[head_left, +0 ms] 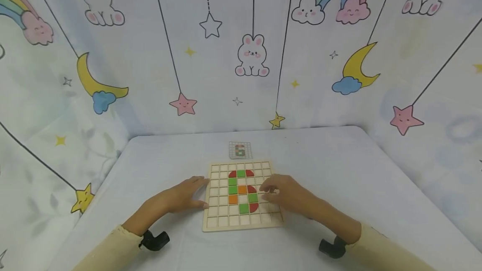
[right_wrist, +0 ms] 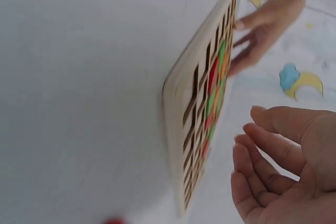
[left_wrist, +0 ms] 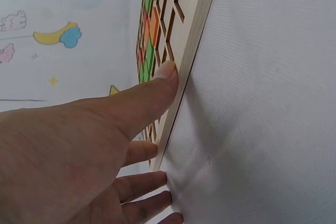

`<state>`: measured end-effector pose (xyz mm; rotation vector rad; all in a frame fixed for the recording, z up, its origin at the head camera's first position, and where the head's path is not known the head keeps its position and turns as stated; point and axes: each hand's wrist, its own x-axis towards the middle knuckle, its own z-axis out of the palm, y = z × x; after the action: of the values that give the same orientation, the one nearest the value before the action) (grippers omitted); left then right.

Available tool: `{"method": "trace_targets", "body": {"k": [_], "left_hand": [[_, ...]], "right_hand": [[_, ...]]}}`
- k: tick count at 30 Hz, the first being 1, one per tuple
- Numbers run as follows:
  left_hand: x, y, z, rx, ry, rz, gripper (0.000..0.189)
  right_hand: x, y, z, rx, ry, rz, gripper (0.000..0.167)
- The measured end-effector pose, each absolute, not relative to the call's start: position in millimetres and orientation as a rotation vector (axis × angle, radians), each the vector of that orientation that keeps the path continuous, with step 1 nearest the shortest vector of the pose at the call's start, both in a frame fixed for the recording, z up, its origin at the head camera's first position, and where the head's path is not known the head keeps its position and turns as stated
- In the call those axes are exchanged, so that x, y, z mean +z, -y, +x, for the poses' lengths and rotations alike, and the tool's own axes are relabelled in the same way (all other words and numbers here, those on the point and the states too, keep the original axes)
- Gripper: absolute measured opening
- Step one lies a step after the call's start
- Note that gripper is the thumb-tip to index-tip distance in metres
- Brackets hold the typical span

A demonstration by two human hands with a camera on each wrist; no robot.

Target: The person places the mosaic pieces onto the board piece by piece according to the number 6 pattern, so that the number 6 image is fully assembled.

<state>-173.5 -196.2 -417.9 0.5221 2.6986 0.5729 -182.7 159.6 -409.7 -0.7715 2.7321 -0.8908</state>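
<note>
A wooden grid board [head_left: 242,228] lies flat on the white table. Square green tiles [head_left: 244,208], orange tiles [head_left: 233,199] and rounded red tiles [head_left: 254,208] sit in its middle compartments. My left hand [head_left: 182,197] rests at the board's left edge; in the left wrist view its thumb [left_wrist: 152,90] touches the rim, with the fingers spread along the side. Over the board's right part hovers my right hand [head_left: 288,192]. Its fingers [right_wrist: 262,174] are loosely bent and apart from the thumb, and nothing shows between them in the right wrist view.
Behind the board lies a small card [head_left: 239,150] with a gridded coloured pattern. White tabletop [head_left: 339,162] surrounds both. A cloth backdrop [head_left: 226,74] printed with rabbits, stars and moons stands behind. Something red and blurred [right_wrist: 114,221] shows at the right wrist view's lower edge.
</note>
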Motion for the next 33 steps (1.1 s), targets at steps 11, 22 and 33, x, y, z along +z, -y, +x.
{"method": "trace_targets", "body": {"k": [11, 22, 33], "left_hand": [[-419.8, 197.2, -174.2, 0.592, -2.698, 0.527, 0.086], [-418.4, 198.2, -172.0, 0.584, -2.7, 0.536, 0.086], [-421.7, 198.3, -173.3, 0.579, -2.712, 0.532, 0.086]], "right_hand": [[-406.0, -241.8, -170.3, -0.889, -2.699, -0.512, 0.032], [-418.3, -279.8, -151.8, -0.814, -2.633, -0.569, 0.032], [-428.2, -273.5, -147.5, -0.737, -2.742, -0.574, 0.021]]}}
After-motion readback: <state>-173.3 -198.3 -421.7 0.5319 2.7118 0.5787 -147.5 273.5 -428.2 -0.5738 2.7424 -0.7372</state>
